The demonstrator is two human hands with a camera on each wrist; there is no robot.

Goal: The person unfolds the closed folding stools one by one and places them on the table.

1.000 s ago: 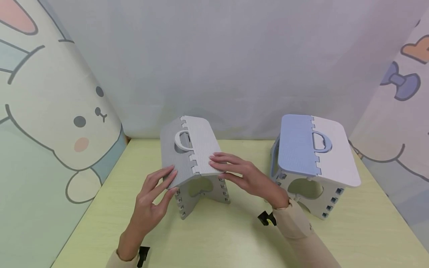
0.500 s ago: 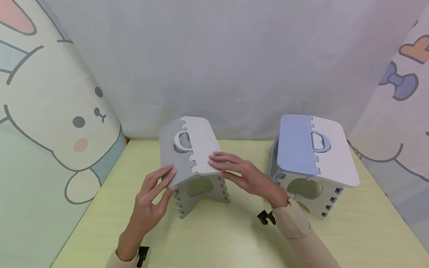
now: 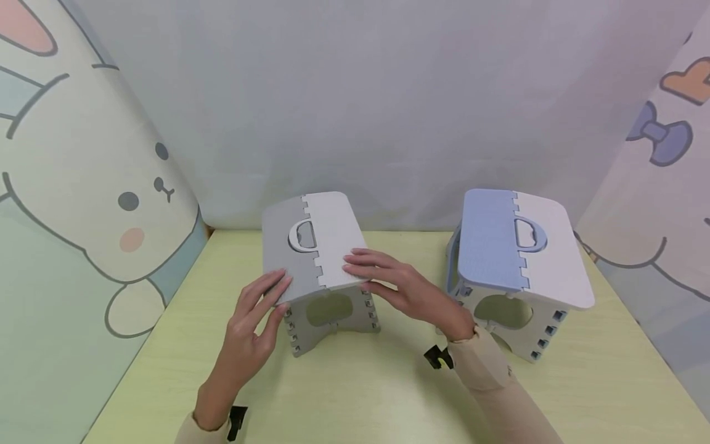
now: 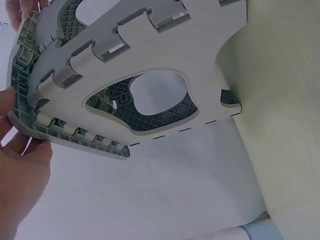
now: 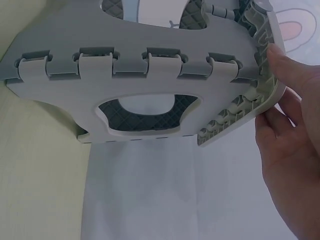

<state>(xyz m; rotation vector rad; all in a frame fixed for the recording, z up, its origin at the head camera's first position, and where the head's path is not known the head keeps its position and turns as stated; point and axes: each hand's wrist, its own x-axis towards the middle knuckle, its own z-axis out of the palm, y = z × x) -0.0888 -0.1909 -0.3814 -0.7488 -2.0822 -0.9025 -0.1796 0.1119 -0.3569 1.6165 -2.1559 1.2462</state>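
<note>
A small folding stool [image 3: 288, 246] in grey and white stands on its legs, its seat in two halves with a slight ridge at the hinge. An oval white handle [image 3: 302, 235] sits at the middle. My left hand [image 3: 252, 324] holds the front left corner of the grey half, fingertips on top and thumb at the front edge. On the white half's front right corner, my right hand [image 3: 396, 280] rests its fingers, the thumb against the edge. In the right wrist view, the right thumb [image 5: 290, 67] overlaps the ribbed rim of the seat.
A second folding stool [image 3: 490, 240], blue and white, stands unfolded to the right. The pale yellow tabletop [image 3: 355, 394] carries both stools. Behind is a plain pale wall [image 3: 355, 111]; printed cartoon panels [image 3: 94, 185] flank the table.
The seat halves of the grey and white stool have come down flatter, and its legs have straightened. Both hands have stayed at the corners, shifting only slightly with the seat.
</note>
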